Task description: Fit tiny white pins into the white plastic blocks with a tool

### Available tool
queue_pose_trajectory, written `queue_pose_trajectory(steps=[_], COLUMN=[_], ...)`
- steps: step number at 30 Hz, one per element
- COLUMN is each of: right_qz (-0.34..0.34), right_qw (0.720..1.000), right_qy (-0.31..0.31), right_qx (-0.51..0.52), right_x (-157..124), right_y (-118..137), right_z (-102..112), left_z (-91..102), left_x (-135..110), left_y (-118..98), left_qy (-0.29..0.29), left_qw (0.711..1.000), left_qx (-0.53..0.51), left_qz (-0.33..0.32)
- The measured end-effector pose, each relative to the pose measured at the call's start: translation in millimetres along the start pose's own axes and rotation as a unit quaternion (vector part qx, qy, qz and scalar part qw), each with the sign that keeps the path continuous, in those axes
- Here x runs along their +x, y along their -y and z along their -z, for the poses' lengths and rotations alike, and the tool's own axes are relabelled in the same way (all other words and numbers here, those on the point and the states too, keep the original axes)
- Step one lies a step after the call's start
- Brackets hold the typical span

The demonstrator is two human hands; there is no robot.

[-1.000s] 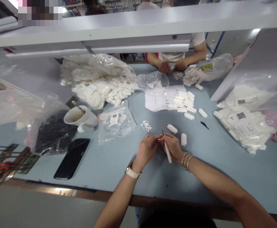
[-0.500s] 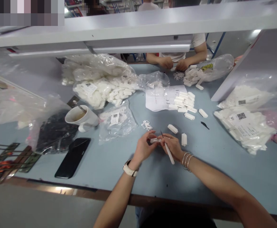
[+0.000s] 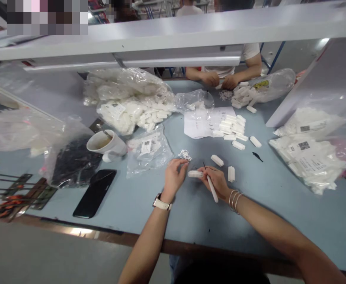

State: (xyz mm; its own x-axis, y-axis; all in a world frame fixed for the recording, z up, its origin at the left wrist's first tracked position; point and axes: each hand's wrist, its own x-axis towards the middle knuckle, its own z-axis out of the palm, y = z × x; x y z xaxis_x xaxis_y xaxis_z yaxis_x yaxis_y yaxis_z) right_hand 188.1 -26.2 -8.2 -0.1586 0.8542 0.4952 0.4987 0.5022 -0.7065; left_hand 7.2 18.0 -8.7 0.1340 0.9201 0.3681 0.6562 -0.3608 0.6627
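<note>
My right hand [image 3: 216,181] is closed around a slim tool with a white handle [image 3: 212,190] and a thin dark tip pointing up and away. The same fingers pinch one end of a white oblong plastic part [image 3: 194,174], which sticks out to the left above the table. My left hand [image 3: 174,176] is apart from that part, at the near edge of a small pile of tiny white pieces [image 3: 185,154]. Its thumb and forefinger are nearly together; anything between them is too small to make out. Two more white oblong parts [image 3: 217,160] lie beyond and beside my right hand.
Several white parts [image 3: 232,125] are heaped on a paper sheet [image 3: 192,128]. Bags of white parts [image 3: 122,116] stand at the back left, another bag [image 3: 305,157] at right. A mug [image 3: 113,146] and phone [image 3: 94,193] sit at left. Across the table, a person's hands [image 3: 211,79] handle similar parts.
My left hand has let go of the white oblong part and moved left and away, to the tiny pieces. My right hand still holds the part and the tool, almost unmoved.
</note>
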Motion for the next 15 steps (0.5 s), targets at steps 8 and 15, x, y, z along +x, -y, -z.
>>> queue_pose_trajectory(steps=[8,15], right_qz=[-0.002,-0.002], right_qw=[1.000,1.000], right_qy=[0.002,0.002], right_qx=[0.001,-0.001], right_x=[0.7,0.5], right_y=[-0.2,-0.9], right_z=[-0.4,0.0], left_z=[-7.8,-1.0], left_x=[6.6,3.5], left_y=[9.4,-1.5], left_qy=[0.028,0.083], left_qw=[0.983,0.964], left_qx=[0.158,0.245], left_qz=[-0.085,-0.068])
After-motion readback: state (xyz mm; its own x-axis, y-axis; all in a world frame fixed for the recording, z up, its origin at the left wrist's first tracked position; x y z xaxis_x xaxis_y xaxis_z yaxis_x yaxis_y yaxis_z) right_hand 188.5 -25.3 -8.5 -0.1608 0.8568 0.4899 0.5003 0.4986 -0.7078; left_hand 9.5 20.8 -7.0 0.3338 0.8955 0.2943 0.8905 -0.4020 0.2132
